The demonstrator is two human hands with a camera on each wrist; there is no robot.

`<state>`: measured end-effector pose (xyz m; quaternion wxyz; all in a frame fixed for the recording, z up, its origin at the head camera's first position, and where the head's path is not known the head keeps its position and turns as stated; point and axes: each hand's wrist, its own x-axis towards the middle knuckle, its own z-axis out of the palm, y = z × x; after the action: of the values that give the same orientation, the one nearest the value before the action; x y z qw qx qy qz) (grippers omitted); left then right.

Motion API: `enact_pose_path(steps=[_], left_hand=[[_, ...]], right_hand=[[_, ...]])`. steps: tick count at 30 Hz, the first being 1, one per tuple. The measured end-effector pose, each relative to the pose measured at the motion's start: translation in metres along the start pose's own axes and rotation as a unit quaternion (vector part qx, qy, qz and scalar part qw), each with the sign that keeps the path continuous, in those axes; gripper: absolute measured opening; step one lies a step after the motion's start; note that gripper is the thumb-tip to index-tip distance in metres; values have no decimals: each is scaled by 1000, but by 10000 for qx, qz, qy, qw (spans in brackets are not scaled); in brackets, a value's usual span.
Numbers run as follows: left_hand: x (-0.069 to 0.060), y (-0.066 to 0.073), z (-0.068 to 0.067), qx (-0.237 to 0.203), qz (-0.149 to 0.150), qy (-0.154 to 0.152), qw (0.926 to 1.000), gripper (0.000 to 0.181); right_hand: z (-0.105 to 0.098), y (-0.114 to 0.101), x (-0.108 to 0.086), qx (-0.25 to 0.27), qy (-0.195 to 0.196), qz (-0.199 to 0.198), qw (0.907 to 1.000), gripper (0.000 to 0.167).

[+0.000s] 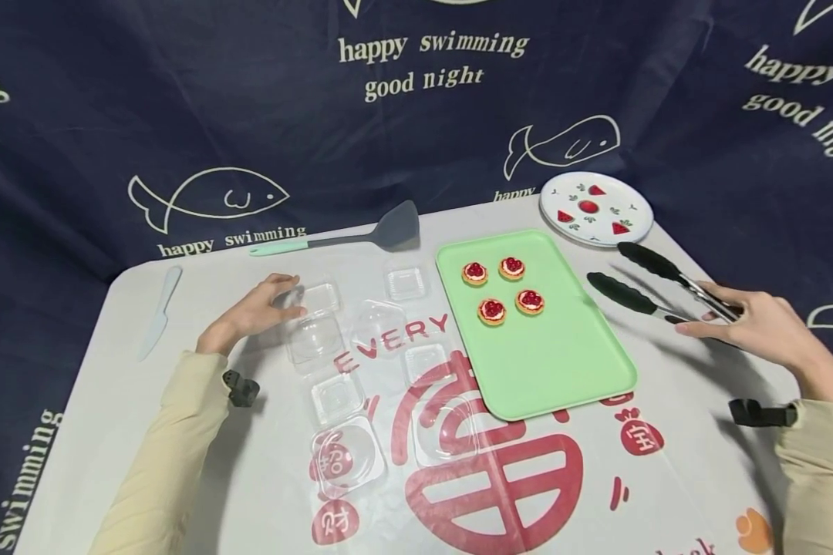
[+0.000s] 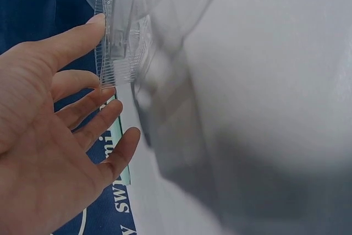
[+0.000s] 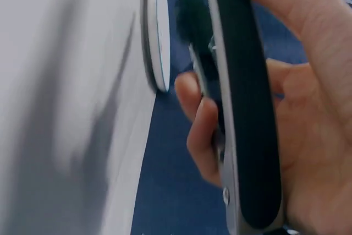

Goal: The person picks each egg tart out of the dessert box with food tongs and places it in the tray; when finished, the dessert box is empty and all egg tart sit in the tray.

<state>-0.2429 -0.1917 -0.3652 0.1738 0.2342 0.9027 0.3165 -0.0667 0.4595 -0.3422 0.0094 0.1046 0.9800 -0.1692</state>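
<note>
My left hand [image 1: 260, 304] pinches the edge of a clear plastic box [image 1: 322, 296], at the left of the table. In the left wrist view, thumb and index finger meet the box's ribbed side [image 2: 113, 64], while the other fingers are spread loosely. My right hand [image 1: 770, 324] grips black-and-silver tongs [image 1: 687, 289] by the handles. The tongs' two black tips stand apart, above the table to the right of a green tray [image 1: 562, 370]. On that tray lie several small tarts [image 1: 491, 311] with red topping.
Several more clear plastic boxes [image 1: 336, 398] and domed lids [image 1: 349, 456] stand left of the tray. A grey spatula [image 1: 396, 227] lies at the back edge, a pale blue knife [image 1: 158, 320] at the left. Behind the tongs is a watermelon-patterned plate [image 1: 600, 220].
</note>
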Motion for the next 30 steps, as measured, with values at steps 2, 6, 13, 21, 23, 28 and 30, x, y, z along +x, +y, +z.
enact_pose_path(steps=[2, 6, 13, 21, 23, 28, 30], left_hand=[[-1, 0, 0, 31, -15, 8, 10000, 67], [-1, 1, 0, 42, -34, 25, 10000, 67], [-3, 1, 2, -41, -132, 15, 9999, 67], [-2, -1, 2, -150, -225, 135, 9995, 67], [-1, -1, 3, -187, -267, 123, 9994, 67], [4, 1, 5, -239, -274, 105, 9993, 68], [6, 1, 5, -267, -248, 82, 9993, 69]], right_hand=[[1, 8, -1, -31, 18, 140, 9999, 99], [5, 17, 0, -79, 37, 548, 9985, 106], [14, 17, 10, -113, -8, 933, 9956, 111], [20, 4, 17, -262, -19, 843, 9961, 71], [22, 1, 17, -263, -77, 846, 9960, 69], [25, 1, 13, -207, -221, 952, 9950, 68], [26, 2, 12, -229, -329, 1015, 9940, 69]])
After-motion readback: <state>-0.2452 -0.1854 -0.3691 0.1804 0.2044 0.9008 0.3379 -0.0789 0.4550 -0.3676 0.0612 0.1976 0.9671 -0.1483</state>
